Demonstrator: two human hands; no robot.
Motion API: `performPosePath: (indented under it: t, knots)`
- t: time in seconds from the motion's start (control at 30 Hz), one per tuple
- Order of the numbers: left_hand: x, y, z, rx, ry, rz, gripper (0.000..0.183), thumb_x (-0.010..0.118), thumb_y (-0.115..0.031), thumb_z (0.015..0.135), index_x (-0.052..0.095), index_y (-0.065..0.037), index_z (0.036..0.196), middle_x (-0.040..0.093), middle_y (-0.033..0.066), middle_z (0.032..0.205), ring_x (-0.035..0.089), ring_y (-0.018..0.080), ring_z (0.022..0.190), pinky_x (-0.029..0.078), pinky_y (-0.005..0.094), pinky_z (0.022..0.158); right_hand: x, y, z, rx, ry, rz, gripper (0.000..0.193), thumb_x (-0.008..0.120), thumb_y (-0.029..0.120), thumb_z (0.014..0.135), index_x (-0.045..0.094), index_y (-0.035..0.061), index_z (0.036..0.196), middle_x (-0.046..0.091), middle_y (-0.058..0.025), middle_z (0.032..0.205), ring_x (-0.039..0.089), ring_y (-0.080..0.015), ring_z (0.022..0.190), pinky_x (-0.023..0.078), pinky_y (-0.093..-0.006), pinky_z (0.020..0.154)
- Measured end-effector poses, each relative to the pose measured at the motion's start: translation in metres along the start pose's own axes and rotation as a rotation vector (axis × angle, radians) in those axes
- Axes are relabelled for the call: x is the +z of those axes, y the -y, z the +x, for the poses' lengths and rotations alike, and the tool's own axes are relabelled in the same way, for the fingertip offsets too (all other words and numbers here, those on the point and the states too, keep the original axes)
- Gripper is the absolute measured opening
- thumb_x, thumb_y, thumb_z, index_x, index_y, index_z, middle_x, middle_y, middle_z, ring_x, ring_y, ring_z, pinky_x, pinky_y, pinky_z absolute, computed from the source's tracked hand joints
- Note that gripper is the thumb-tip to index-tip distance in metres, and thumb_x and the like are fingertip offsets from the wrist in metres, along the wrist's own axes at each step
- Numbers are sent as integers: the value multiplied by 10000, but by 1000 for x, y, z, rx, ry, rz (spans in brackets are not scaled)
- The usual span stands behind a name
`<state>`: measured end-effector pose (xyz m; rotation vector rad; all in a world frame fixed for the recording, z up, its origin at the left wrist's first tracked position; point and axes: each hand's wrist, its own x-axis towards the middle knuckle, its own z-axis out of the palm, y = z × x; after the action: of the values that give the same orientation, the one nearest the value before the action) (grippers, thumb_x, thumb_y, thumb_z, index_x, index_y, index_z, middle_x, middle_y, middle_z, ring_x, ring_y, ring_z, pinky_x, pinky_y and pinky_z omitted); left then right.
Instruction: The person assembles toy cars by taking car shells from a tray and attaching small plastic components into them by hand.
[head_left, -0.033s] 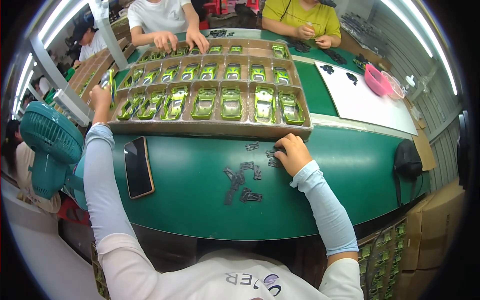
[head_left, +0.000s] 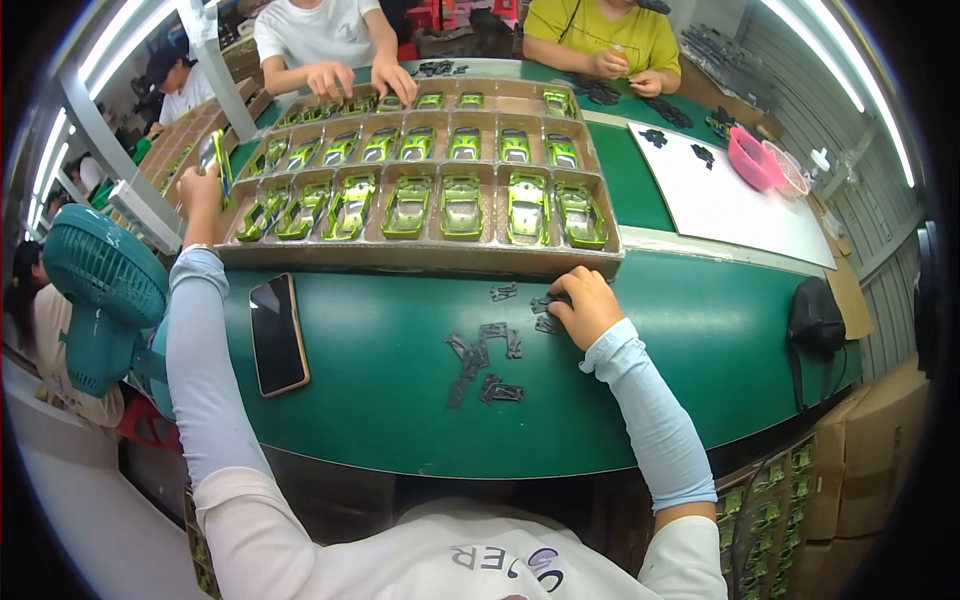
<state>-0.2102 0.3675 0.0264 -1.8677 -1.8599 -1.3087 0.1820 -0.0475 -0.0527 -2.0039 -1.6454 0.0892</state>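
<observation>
At the tray's left end, my left hand (head_left: 199,192) is raised with its fingers closed on a green toy car shell (head_left: 213,155), which stands up above the fingertips. My right hand (head_left: 590,310) rests on the green table (head_left: 400,430) just in front of the tray. Its thumb and index finger are bent over small black plastic parts (head_left: 542,305); whether it pinches one is hidden. More black plastic parts (head_left: 483,352) lie loosely to the left of that hand. The divided tray (head_left: 400,258) holds rows of green car shells (head_left: 462,206).
A phone (head_left: 278,335) lies beside my left forearm, with a teal fan (head_left: 105,300) farther left. A black pouch (head_left: 815,320) sits at the right. Beyond the tray, two people handle parts. A white board (head_left: 730,200) carries a pink basket (head_left: 755,160).
The car shell in my left hand has shifted up very slightly. My right hand stays in the same place.
</observation>
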Motion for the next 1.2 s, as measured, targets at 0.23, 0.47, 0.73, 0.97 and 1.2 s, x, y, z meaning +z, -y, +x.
performPosePath:
  t: [0.23,0.47,0.73,0.97,1.2]
  knots:
    - [-41,-107,-69,-578,628,-1792,273,427,-250,869,511,-21,990,571,135,958,554,237,884,463,327,737,-2,-18,5,206,221,310,160,588,124,681,548,43,814,560,-104,779,525,-252,802,424,-348,737]
    - [-111,-193,-241,-885,1366,-1990,471,292,-302,896,327,80,1170,421,290,1117,475,384,984,430,409,851,-4,-8,1,175,-79,945,75,546,57,733,510,12,782,562,-79,699,563,-132,642,459,-248,601]
    - [-110,-221,-308,-1150,1509,-1976,490,403,-348,859,357,34,1163,420,264,1121,488,333,974,427,384,846,-23,12,-6,265,-138,1385,124,580,8,701,525,-5,811,568,-71,745,560,-145,684,458,-266,670]
    - [-121,-234,-320,-653,1581,-1827,523,567,-192,744,353,1,1181,448,132,1138,471,249,1028,348,383,915,-31,24,-10,269,-216,1615,261,581,29,725,552,3,984,557,-35,734,502,-101,691,420,-223,641]
    - [-127,-236,-326,-404,1449,-1622,576,626,48,644,351,-19,1145,471,89,1070,458,174,1012,399,311,839,-40,32,-13,330,-58,1481,151,587,12,722,584,-20,869,589,-69,815,545,-132,707,451,-243,668]
